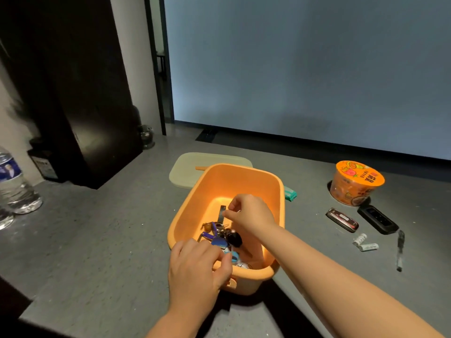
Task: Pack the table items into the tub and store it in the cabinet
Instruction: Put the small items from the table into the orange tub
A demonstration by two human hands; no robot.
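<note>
An orange tub (273, 191) stands in the middle of the grey table. Inside it lie a bunch of keys (219, 234) with blue and black fobs, a grey strip (222, 213) and small blue-and-white items. My right hand (251, 213) reaches into the tub from the right, with thumb and forefinger pinching a small thin thing just above the keys. My left hand (195, 267) sits at the tub's near rim with its fingers curled over the edge. Still on the table to the right are an instant noodle bowl (357, 182), a red-black device (341, 219), a black remote (377, 219), two batteries (364, 242) and a pen-like tool (400, 250).
A pale lid (188, 172) lies behind the tub, and a green pack (291, 193) is at the tub's right side. Water bottles (14, 184) stand at the left edge. A dark cabinet (73, 93) rises at the back left.
</note>
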